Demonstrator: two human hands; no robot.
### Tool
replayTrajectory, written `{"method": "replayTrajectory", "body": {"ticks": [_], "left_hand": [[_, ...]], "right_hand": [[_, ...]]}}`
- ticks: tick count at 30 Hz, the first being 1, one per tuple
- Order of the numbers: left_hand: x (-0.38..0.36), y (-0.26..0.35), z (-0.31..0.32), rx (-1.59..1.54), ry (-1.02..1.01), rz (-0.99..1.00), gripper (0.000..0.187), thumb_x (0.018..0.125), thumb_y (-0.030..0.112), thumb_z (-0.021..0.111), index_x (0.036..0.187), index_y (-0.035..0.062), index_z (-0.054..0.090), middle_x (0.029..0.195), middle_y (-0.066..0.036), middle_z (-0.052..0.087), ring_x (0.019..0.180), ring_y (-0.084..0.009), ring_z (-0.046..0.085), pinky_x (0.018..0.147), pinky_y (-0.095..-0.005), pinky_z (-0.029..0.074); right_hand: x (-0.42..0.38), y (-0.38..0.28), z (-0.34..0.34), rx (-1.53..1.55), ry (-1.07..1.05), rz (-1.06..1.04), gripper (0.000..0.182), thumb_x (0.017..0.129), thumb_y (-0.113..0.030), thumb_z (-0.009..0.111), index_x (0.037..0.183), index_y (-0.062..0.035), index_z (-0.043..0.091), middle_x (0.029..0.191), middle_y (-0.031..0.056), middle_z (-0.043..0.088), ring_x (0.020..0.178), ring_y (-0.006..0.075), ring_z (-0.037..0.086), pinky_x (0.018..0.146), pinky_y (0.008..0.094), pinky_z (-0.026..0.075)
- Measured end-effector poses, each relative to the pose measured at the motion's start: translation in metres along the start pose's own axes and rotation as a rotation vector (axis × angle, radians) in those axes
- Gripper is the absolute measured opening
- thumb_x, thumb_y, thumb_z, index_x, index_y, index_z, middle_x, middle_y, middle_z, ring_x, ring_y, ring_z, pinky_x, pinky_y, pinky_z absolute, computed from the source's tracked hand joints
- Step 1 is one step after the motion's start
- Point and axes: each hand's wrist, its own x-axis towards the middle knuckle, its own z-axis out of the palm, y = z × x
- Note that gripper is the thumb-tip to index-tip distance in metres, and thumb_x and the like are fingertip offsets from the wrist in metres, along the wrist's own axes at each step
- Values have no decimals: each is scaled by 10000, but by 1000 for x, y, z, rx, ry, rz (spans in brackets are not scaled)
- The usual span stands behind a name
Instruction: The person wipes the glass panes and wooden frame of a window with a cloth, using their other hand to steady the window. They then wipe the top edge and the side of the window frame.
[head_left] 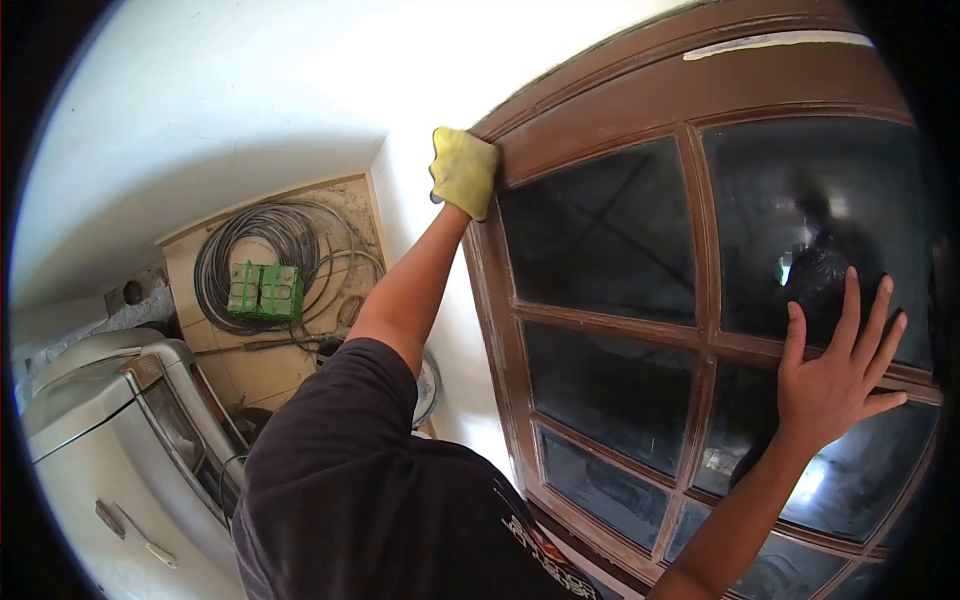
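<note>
My left hand is mostly covered by a yellow cloth with a wavy edge. It presses the cloth against the upper left edge of a brown wooden frame, beside the white wall. The fingers under the cloth are hidden. To the right, my right hand lies open with its fingers spread, against the dark glass pane and the crossbar below it. Several glass panes sit in the frame, smudged and dusty in places, with reflections in them.
A coil of dark cable lies on the tiled floor at the left, with a green-strapped block on it. A grey appliance stands at the lower left. A pale strip runs along the top of the frame.
</note>
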Motion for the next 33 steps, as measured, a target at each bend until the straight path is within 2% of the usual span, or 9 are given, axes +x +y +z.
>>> {"method": "replayTrajectory", "body": {"ticks": [1,2,5,12,14,24,26,27,33], "left_hand": [[-11,15,-7,-370,99,-460,253,737,77,640,976,35,570,1013,-212,653,945,-386,652,758,-487,514],[-19,14,-6,-367,99,-459,253,737,77,640,976,35,570,1013,-212,653,945,-386,652,758,-487,514],[-39,-14,30,-221,431,191,283,717,44,608,968,-6,488,845,-200,568,846,-435,598,765,-485,495],[-85,-54,80,-360,112,-25,207,719,48,621,916,-2,582,877,-194,595,847,-385,621,743,-498,467],[-76,-33,29,469,-149,444,148,737,75,633,872,18,652,897,-180,626,870,-352,640,744,-488,476],[-81,84,-56,-396,219,-63,148,774,104,608,874,-4,619,843,-197,623,846,-433,630,728,-474,529],[-78,85,-37,-247,326,503,153,763,110,592,858,-9,575,852,-200,603,800,-426,595,756,-455,506],[-79,89,-20,-251,783,669,131,753,87,586,858,8,588,868,-196,595,760,-412,561,755,-442,490],[-56,60,-26,-336,590,273,150,753,66,596,891,9,616,892,-189,595,789,-399,576,741,-450,495]], "right_hand": [[0,-1,-1,11,-8,12,608,832,-717,532,1366,-427,523,1537,-113,380,1429,226,341,1007,805,209],[1,-2,-2,23,-16,26,608,832,-716,533,1368,-429,520,1539,-112,377,1430,227,339,1007,806,210],[1,-2,-2,30,-17,31,601,837,-709,532,1370,-432,516,1543,-114,370,1430,229,341,1005,807,210],[0,1,1,-10,-17,5,592,844,-700,535,1376,-441,507,1546,-127,361,1429,228,344,1002,809,210],[1,0,1,19,37,-5,577,874,-649,537,1404,-429,476,1556,-136,342,1438,220,332,1000,809,206],[-2,1,2,33,51,-12,572,877,-653,533,1404,-436,473,1552,-138,347,1436,220,336,999,811,207],[-1,1,2,16,45,-2,577,879,-654,529,1409,-434,467,1556,-139,339,1438,219,332,998,810,211],[0,1,2,19,54,-2,577,879,-654,529,1409,-434,467,1556,-139,339,1438,219,332,998,810,211],[1,1,-1,6,32,9,579,883,-655,523,1412,-430,464,1562,-134,326,1443,217,321,1001,807,215]]}}
